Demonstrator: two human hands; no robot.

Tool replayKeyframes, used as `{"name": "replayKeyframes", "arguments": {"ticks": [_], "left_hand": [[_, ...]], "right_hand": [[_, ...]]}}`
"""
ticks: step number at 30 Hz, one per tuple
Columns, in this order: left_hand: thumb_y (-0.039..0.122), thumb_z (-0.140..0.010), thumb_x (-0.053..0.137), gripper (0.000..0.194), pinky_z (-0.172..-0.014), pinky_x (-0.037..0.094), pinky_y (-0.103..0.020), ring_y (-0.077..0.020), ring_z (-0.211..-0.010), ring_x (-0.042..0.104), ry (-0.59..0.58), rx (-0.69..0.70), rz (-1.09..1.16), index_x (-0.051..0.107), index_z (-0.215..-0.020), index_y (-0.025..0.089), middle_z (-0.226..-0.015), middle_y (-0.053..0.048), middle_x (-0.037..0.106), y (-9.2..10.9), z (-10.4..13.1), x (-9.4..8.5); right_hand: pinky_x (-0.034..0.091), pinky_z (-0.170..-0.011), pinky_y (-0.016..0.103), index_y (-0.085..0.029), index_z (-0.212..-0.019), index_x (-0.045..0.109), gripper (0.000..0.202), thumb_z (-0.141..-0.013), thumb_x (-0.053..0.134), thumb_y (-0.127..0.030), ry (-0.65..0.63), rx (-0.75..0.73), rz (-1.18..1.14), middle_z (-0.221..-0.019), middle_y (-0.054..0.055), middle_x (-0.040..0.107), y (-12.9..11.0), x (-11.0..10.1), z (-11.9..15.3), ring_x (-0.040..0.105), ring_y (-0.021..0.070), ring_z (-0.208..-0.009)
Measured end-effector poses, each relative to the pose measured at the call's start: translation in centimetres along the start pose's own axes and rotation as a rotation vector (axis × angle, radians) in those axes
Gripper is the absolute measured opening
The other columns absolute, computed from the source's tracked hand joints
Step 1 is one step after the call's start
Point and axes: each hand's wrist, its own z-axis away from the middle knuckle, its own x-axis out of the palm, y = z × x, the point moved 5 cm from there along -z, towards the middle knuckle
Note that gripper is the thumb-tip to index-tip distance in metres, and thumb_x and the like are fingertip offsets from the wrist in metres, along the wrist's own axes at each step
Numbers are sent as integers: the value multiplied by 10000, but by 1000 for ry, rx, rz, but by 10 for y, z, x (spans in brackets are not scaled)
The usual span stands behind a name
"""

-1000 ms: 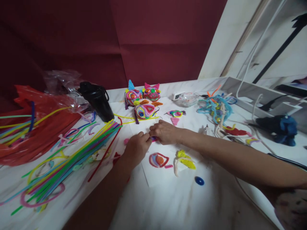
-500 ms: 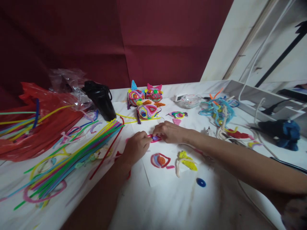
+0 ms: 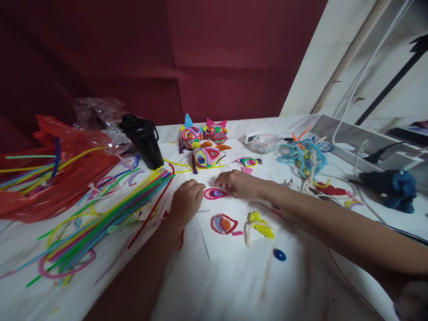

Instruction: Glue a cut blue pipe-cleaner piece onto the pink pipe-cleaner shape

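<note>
A pink and red looped shape with a purple centre (image 3: 215, 193) lies on white paper (image 3: 209, 245) between my hands. My left hand (image 3: 187, 200) rests just left of it, fingers curled together; whether they hold anything is hidden. Bent fingers of my right hand (image 3: 238, 183) are at the shape's right end, their tips partly hidden. Nearer to me on the paper is a red-edged eye shape with an orange centre (image 3: 224, 224), beside a small pink piece (image 3: 237, 233). Yellow fuzzy pieces (image 3: 262, 226) are to its right.
Colourful fuzzy stems (image 3: 110, 214) lie at the left, by a red plastic bag (image 3: 80, 178) and a black bottle (image 3: 142, 141). Decorated heads (image 3: 207, 155) stand behind the paper. At the right are a blue tangle (image 3: 309, 156), cables and a blue disc (image 3: 279, 254).
My left hand has drawn back slightly to the left, off the pink and red shape, which now shows more fully. My right hand has barely moved. The view has shifted slightly.
</note>
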Motion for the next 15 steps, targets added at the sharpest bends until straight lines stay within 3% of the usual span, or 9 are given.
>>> {"name": "replayKeyframes", "arguments": {"ticks": [2,6,10,13,15], "left_hand": [[132,-942,512,243,-846,517,-312,-197,-902,647,28,-7,10,738,-1015,183,-922,-58,698,-9,-1,2],[148,-920,565,297,-898,511,-368,-235,-967,631,-59,80,-58,708,-1180,169,-1028,-83,708,-10,-1,10],[208,-922,602,236,-851,497,-382,-247,-953,615,-123,85,-154,735,-1116,215,-1070,-75,703,-4,3,17],[194,-917,589,188,-812,490,-356,-233,-922,625,-51,79,-116,754,-998,237,-1013,-58,713,-5,2,12],[174,-919,560,196,-819,493,-340,-218,-893,637,28,62,-74,745,-959,224,-942,-53,716,-9,-2,4]], "right_hand": [[482,-760,262,-147,-1174,682,449,-797,531,43,41,49,-1,-1134,105,740,5,-12,12,690,181,-886],[505,-787,288,-121,-1135,708,401,-812,528,36,66,73,1,-1061,120,749,6,-29,47,703,207,-896],[499,-745,309,-150,-1087,727,350,-836,539,7,77,79,19,-998,99,751,-7,-37,92,704,213,-824],[491,-707,312,-172,-981,730,263,-870,540,-28,83,56,80,-884,69,725,-23,-36,127,688,204,-763],[496,-701,303,-186,-939,728,227,-877,557,-50,180,77,115,-867,61,719,-33,-37,150,685,196,-758]]}}
